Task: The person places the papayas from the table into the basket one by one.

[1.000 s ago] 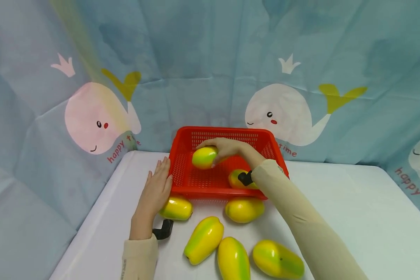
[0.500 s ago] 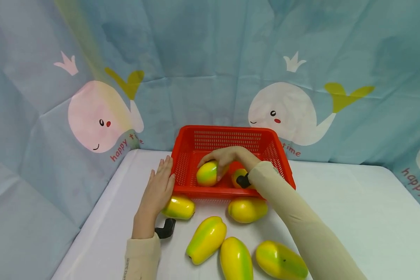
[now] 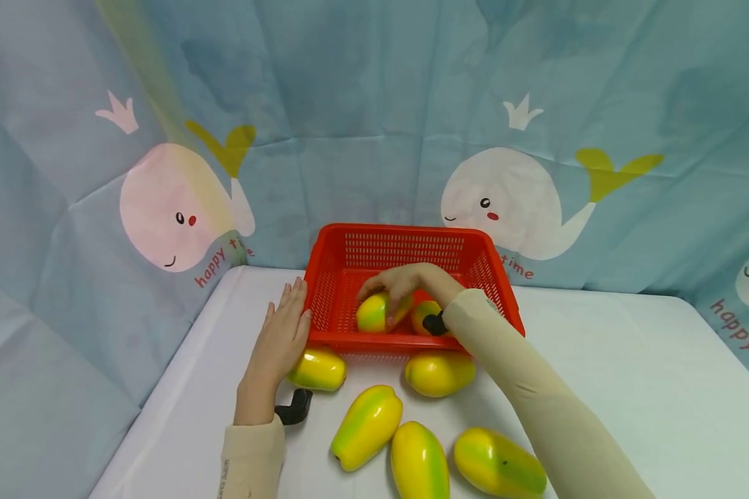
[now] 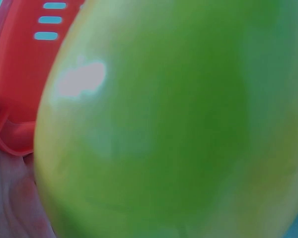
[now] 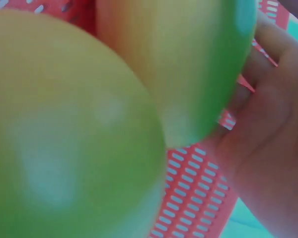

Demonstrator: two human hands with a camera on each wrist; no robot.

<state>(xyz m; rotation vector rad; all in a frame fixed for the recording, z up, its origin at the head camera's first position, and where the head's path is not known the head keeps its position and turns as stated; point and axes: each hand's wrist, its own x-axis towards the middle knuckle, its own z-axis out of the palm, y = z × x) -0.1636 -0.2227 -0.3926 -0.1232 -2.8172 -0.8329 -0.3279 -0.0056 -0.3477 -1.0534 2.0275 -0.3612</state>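
Held papaya (image 3: pixel 371 317) is located inside the red basket (image 3: pixel 374 341), low and toward the front wall, next to a second papaya (image 3: pixel 422 315); placing appears to be the step in hand. For it to be done well, the fruit should be lowered until its weight is taken by the basket floor, then let go gently, so that no roll is started by that smooth, rounded skin. Care is called for on the right side: the second papaya is close and could be nudged if the wrist is swung that way. Whether the two fruits touch, or whether the floor is reached, cannot be told. A straight-up withdrawal would be advised, so that neither the front rim nor the neighbour is caught. Grip, right hand (image 3: pixel 402 284): clamped on the held papaya, spread only about as wide as the fruit, fingers wrapped over the far side, thumb set on the near side. Left hand (image 3: pixel 279 333): nothing grasped, fingers straight, laid against the left wall from outside, by which the basket is probably steadied; light pressure should be enough. Five more papayas (image 3: pixel 367 427) are seen on the white worktop (image 3: pixel 593 346), in front.
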